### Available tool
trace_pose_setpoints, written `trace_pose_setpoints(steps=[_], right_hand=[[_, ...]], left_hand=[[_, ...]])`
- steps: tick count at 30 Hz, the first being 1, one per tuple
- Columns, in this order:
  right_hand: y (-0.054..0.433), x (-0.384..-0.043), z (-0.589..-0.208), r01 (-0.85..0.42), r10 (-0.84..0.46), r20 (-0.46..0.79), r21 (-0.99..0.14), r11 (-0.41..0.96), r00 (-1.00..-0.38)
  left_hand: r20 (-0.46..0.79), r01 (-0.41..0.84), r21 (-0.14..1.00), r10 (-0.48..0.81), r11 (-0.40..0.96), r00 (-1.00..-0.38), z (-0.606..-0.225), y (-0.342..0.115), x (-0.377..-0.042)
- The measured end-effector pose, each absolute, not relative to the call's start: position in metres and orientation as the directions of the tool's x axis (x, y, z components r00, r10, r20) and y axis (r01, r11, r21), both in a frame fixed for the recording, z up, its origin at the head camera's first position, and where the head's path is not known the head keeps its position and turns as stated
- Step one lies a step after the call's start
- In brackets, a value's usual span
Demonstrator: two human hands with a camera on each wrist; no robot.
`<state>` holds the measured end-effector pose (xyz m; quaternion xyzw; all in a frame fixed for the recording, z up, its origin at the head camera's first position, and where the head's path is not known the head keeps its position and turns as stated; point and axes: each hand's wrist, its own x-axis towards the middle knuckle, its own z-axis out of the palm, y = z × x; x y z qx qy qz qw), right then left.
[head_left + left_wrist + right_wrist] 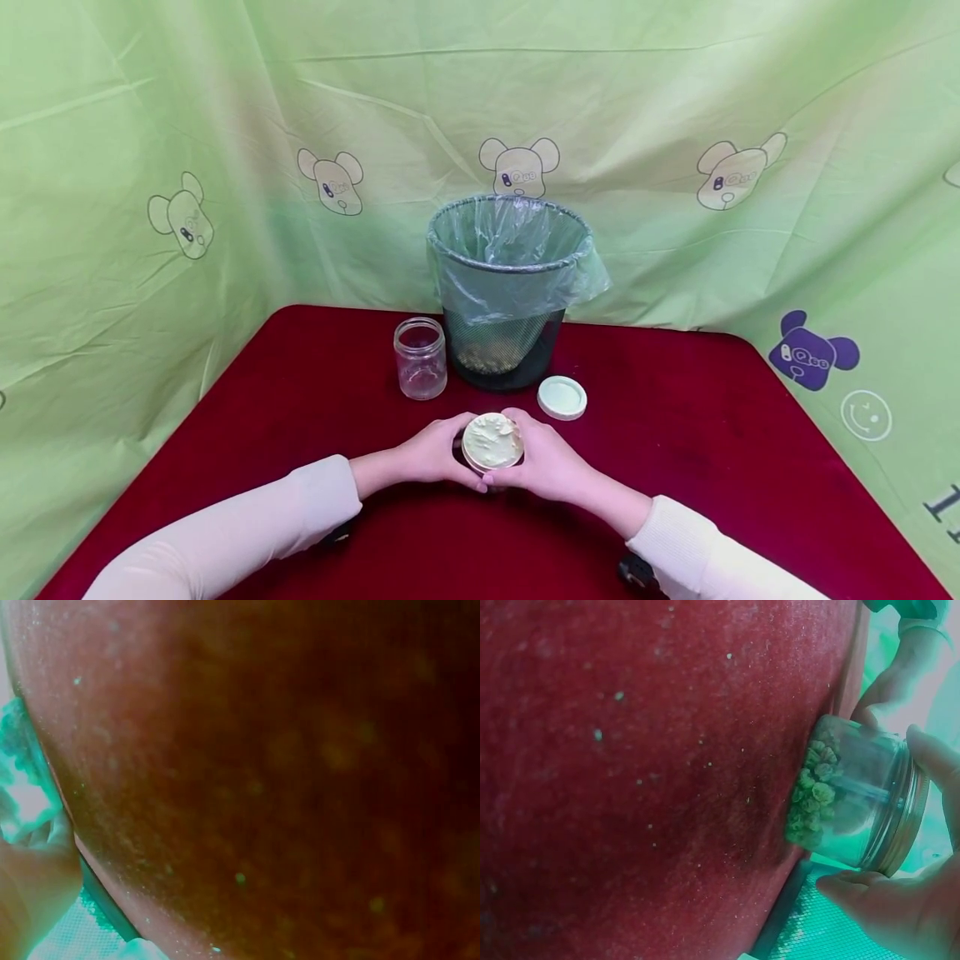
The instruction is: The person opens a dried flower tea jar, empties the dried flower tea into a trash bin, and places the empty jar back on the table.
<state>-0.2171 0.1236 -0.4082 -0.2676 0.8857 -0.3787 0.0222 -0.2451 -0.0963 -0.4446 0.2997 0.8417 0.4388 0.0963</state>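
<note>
Between both hands, close to the red table's middle, is a glass jar [855, 802] with small dried flower buds [814, 787] in its bottom. On top sits a lid [492, 441] with a pale, uneven face and a gold-coloured rim. My left hand [438, 454] curves round the jar's left side, thumb toward me. From the right, my right hand [547, 458] grips the lid and upper jar, thumb in front. The right wrist view has the jar's base at the cloth. In the left wrist view, the left hand [37, 877] shows only at the edge.
An open, seemingly empty glass jar [421, 362] stands left of a black mesh bin [498, 333] lined with a clear bag. Some brownish matter [487, 357] shows low in the bin. A white round lid [562, 397] lies right of it. Green printed cloth [405, 92] hangs behind the table.
</note>
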Motion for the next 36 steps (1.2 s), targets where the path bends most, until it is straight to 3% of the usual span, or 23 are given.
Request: trace_pose_setpoints(steps=[11,20,28,32,36], right_hand=[[0.130,-0.225,-0.409,-0.511,-0.564,0.171,-0.679,0.526,-0.808],[0.139,-0.244,-0.405,-0.557,-0.713,0.106,-0.706,0.436,-0.693],[0.143,-0.263,-0.404,-0.489,-0.797,0.041,-0.809,0.327,-0.602],[0.143,-0.263,-0.404,-0.478,-0.803,0.034,-0.818,0.320,-0.594],[0.143,-0.259,-0.404,-0.484,-0.777,0.043,-0.803,0.347,-0.628]], left_hand=[[0.107,0.452,0.778,0.616,0.437,-0.781,-0.445,-0.097,-0.246],[0.101,0.454,0.780,0.629,0.431,-0.771,-0.443,-0.098,-0.246],[0.105,0.472,0.756,0.627,0.454,-0.772,-0.442,-0.098,-0.247],[0.101,0.473,0.751,0.628,0.460,-0.771,-0.443,-0.097,-0.247],[0.097,0.466,0.763,0.633,0.449,-0.768,-0.442,-0.097,-0.247]])
